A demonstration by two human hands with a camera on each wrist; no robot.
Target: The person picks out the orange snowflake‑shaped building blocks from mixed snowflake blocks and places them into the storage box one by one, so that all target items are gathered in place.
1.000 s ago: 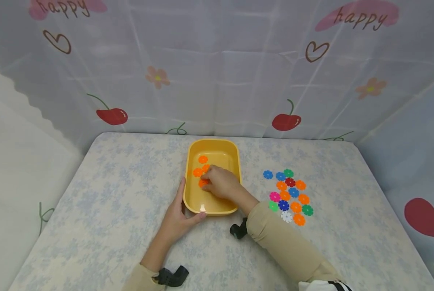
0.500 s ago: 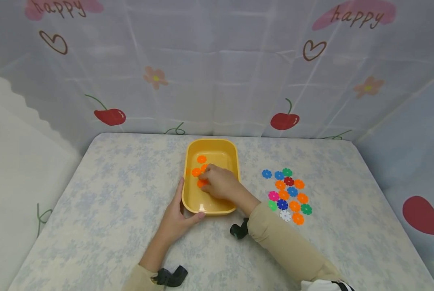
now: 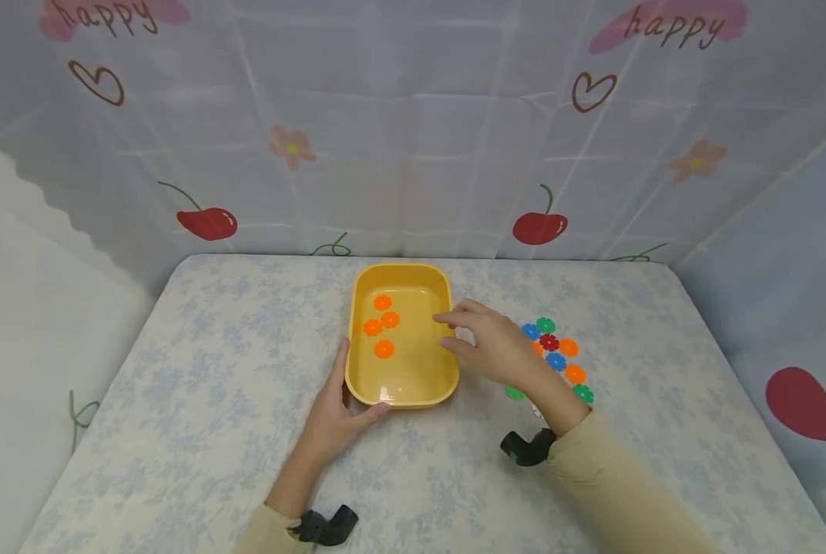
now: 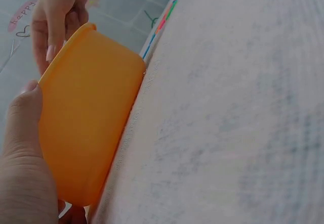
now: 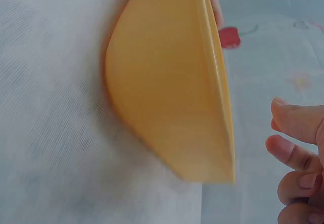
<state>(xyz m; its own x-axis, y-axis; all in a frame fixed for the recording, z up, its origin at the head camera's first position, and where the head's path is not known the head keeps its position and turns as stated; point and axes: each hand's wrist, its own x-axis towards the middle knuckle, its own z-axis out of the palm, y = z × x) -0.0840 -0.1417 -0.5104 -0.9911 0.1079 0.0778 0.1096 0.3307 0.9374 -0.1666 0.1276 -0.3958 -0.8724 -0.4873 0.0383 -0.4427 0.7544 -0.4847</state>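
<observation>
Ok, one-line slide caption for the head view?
Left hand holds a yellow tray with four orange flower-shaped discs; empty right hand hovers at its right side, multicolored discs nearby.

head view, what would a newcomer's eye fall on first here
Probably the bright yellow tray in the middle of the pale table, with four orange flower-shaped discs inside and the left hand holding its near left corner. Next come the mixed-colour discs on the table to its right, partly hidden by the right hand. Behind, red cherries stand out on the whitish backdrop.
</observation>
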